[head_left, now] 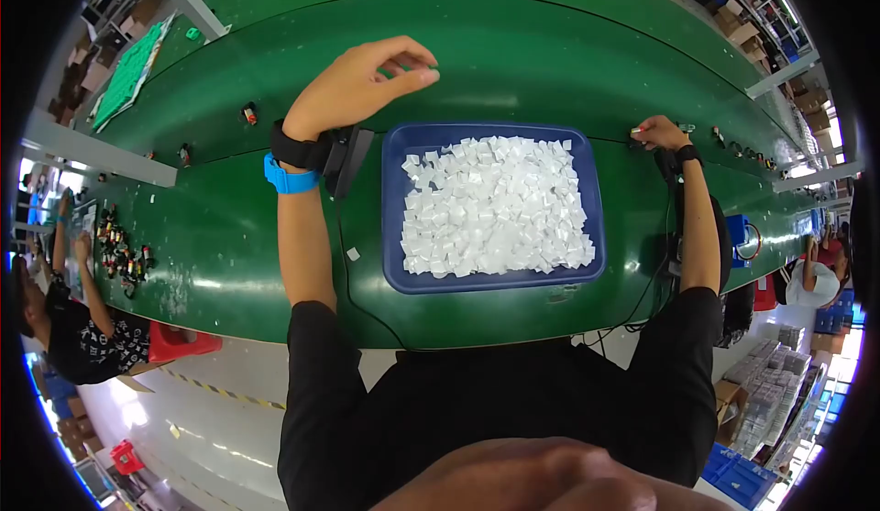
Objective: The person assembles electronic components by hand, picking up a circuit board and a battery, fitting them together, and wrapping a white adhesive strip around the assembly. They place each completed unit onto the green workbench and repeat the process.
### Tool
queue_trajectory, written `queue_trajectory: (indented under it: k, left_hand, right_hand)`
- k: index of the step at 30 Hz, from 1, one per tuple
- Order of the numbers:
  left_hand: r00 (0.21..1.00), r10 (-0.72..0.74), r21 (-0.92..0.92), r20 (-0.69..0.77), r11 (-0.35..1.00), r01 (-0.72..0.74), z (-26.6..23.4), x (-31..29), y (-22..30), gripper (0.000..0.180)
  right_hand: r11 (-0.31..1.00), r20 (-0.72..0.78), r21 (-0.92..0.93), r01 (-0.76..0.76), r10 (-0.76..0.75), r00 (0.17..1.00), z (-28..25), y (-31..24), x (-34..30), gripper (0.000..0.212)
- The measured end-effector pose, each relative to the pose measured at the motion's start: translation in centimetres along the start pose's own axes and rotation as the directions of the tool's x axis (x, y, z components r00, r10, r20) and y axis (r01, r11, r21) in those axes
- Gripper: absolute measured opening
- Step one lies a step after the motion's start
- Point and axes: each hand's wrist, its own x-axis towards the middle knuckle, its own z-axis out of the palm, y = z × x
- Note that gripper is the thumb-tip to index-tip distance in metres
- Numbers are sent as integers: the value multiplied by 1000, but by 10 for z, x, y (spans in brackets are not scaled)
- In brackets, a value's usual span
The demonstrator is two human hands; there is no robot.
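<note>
My left hand (362,82) hovers over the table beyond the tray's far left corner. Its fingers curl loosely, the thumb is apart from them, and nothing shows between them. My right hand (664,131) is at the right, past the tray's far right corner. Its fingertips close on a small dark part (636,133) with a bit of red and gold, too small to name. Between my arms lies a blue tray (392,227) heaped with small white square packets (500,208). Both wrists wear black straps, and the left also a blue band (290,177).
Small dark-and-gold parts lie on the green table (238,236): one (249,113) far left, several (742,152) along the right, a pile (119,245) by a co-worker (78,314). One white packet (353,254) lies left of the tray. Black cables (353,305) run near both arms.
</note>
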Motion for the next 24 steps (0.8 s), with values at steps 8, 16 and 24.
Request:
queue_trajectory:
  k: [8, 16, 24]
  left_hand:
    - [998, 56, 97, 42, 993, -60, 5, -10, 2, 38]
    - [954, -256, -339, 154, 894, 294, 92, 35, -8, 42]
    - [949, -216, -570, 230, 761, 311, 106, 35, -10, 39]
  right_hand:
    - [992, -17, 23, 121, -120, 993, 45, -123, -82, 24]
    - [770, -170, 508, 386, -350, 921, 132, -279, -125, 23]
    - [563, -221, 717, 411, -375, 900, 167, -282, -106, 25]
